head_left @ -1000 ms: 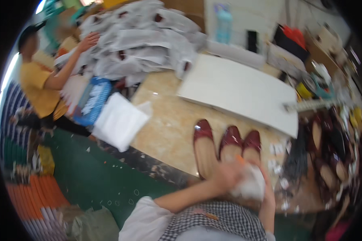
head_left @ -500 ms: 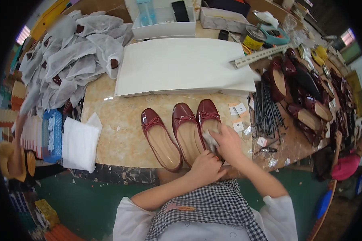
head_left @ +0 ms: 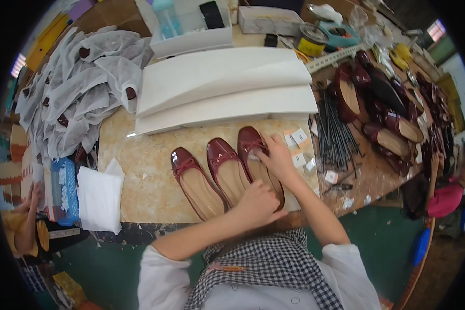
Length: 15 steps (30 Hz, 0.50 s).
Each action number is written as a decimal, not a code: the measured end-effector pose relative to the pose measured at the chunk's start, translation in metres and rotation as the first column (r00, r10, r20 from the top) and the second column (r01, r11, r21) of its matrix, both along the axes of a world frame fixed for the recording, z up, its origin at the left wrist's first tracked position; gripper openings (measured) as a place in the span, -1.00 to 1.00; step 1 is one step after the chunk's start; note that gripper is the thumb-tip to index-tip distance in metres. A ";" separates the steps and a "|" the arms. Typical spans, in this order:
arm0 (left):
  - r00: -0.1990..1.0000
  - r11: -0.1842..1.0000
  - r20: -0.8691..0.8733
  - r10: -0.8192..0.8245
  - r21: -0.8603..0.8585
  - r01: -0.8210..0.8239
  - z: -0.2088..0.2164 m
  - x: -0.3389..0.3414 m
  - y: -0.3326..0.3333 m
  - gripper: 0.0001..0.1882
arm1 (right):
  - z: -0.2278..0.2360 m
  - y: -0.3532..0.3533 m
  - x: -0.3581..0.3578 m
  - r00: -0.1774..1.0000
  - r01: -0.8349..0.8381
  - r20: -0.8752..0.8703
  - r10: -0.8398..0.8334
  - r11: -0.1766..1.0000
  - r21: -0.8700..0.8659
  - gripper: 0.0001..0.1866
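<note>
Three burgundy patent ballet flats with small bows lie side by side, toes away from me: a left shoe [head_left: 186, 165], a middle shoe [head_left: 219, 155] and a right shoe [head_left: 249, 135]. My right hand [head_left: 278, 159] is at the right shoe's toe opening, its fingers pressing a crumpled whitish paper wad [head_left: 253, 154] there. Much of the wad is hidden inside the shoe and under the fingers. Over the rear half of the same shoe, my left hand [head_left: 258, 202] is closed with its fingers curled; what it grips, if anything, is hidden.
Beyond the shoes lies a stack of white paper sheets [head_left: 222, 93]. Wrapped shoes [head_left: 88, 77] are heaped at the left, above folded white sheets [head_left: 101, 199]. On the right are tags [head_left: 298, 136], dark thin rods [head_left: 338, 129] and more burgundy shoes [head_left: 390, 137]. Other people work at both sides.
My right hand has moved forward with the paper wad, from the middle of the right shoe into its toe opening. My left hand stays near the heel. The view has shifted slightly.
</note>
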<state>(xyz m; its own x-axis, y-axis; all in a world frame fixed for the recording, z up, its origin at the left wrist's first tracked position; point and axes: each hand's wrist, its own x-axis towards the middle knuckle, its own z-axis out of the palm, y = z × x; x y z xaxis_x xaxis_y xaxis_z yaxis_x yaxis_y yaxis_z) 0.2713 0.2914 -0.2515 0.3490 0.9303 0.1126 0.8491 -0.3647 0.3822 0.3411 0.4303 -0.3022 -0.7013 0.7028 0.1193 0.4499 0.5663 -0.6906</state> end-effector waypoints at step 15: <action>0.930 0.891 0.001 0.367 0.286 -0.352 0.019 -0.091 0.080 -0.82 | 0.065 -0.044 0.067 0.780 -0.109 -0.463 -0.421 0.637 -0.763 -0.32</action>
